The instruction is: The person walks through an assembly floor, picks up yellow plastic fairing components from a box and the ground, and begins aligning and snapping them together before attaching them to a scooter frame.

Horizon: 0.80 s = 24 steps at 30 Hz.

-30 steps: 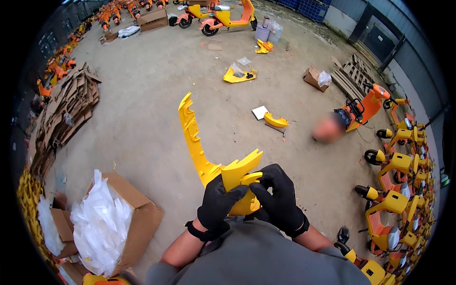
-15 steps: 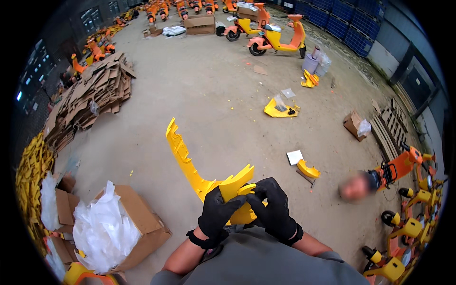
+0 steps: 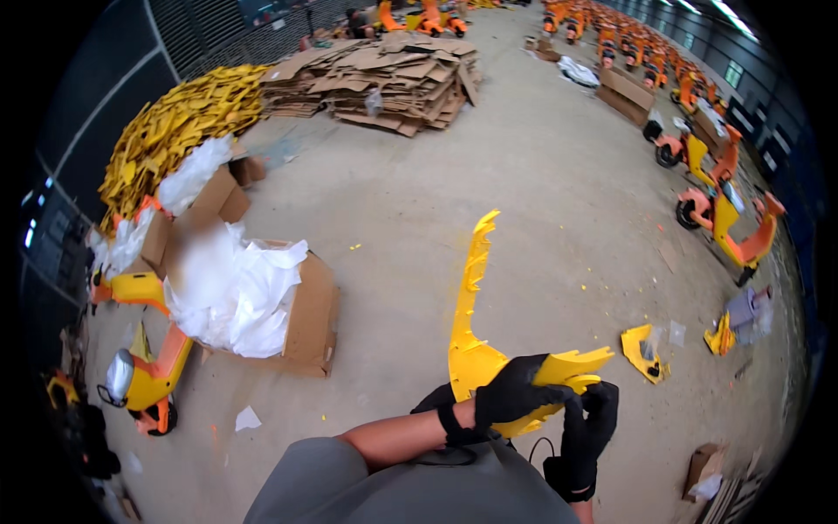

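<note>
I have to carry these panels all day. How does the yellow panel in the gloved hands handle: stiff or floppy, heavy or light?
The yellow panel likely stays stiff: its long arm stands upright unsupported above the grip. It is probably light, being thin moulded shell held only at its lower end by the left hand and right hand. Its notched edge might snag.

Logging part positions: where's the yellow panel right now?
Head view, lower centre-right: the yellow panel is gripped by both gloved hands, left hand and right hand, right of the cardboard box.

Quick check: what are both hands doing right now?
Left hand: closed on the yellow panel.
Right hand: gripping the same panel's lower end.
</note>
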Each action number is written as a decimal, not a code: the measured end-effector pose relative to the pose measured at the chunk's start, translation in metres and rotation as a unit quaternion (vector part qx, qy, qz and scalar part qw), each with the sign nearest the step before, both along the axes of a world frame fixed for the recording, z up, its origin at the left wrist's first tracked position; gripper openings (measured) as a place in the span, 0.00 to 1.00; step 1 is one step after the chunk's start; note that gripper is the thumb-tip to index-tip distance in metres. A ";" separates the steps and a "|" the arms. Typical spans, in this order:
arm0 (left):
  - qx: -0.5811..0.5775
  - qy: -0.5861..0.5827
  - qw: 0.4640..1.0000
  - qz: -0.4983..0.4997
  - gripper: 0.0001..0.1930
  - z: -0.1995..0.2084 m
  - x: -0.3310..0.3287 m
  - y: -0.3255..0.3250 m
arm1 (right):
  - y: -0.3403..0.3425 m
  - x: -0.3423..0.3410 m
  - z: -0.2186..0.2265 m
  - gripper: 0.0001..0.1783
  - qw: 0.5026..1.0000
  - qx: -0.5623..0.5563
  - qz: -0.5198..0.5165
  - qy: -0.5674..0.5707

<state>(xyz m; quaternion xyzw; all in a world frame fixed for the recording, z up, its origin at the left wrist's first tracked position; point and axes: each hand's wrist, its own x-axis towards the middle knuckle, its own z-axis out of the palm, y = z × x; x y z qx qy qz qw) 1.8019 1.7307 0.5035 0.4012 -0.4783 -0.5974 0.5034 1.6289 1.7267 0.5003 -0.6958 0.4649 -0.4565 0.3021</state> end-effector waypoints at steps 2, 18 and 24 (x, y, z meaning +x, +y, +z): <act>0.014 0.071 0.997 0.008 0.23 -0.022 -0.006 -0.034 | -0.033 0.001 -0.005 0.15 1.000 -0.008 -0.007 0.029; -0.055 0.054 0.995 -0.055 0.22 -0.016 -0.004 -0.354 | -0.329 -0.026 -0.058 0.29 0.971 0.234 0.007 -0.041; -0.073 -0.149 0.983 -0.083 0.26 -0.028 0.003 -0.454 | -0.407 -0.005 -0.043 0.29 0.968 0.228 0.035 -0.103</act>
